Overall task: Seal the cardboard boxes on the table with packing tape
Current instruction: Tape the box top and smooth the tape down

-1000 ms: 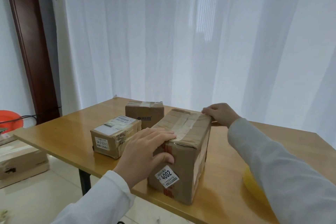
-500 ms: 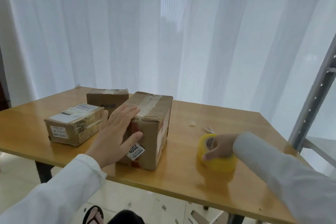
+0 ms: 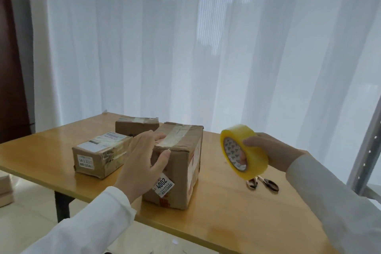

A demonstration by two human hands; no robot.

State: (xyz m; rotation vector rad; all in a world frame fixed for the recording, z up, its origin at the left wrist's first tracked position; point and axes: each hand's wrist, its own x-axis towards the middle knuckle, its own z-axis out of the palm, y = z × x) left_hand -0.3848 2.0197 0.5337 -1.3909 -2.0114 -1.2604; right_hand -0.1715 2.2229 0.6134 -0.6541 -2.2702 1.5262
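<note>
1. Currently, the left hand (image 3: 142,163) rests on the large cardboard box (image 3: 177,163), fingers laid straight over its top near edge and thumb pressed against its front face. It steadies the box without clamping it.
2. The right hand (image 3: 270,150) grips the roll of yellow packing tape (image 3: 243,150), fingers curled through the core and thumb on the outer band. The roll is held in the air above the tabletop (image 3: 237,212), right of the large box, its open core facing the person.
3. The large box stands close to the tabletop's near edge. Its long axis runs from that edge toward the far edge, and an old tape strip follows that line along the top seam.
4. The labelled small box (image 3: 99,152) lies toward the left edge. The rear small box (image 3: 136,125) sits behind, near the far edge.
5. Scissors (image 3: 263,183) lie on the tabletop below the roll.
6. Handling estimate: the cardboard looks stiff but worn and dented, and probably light enough to slide. Hold it down near the seam. The tape roll is rigid, and the core offers the most secure hold.
</note>
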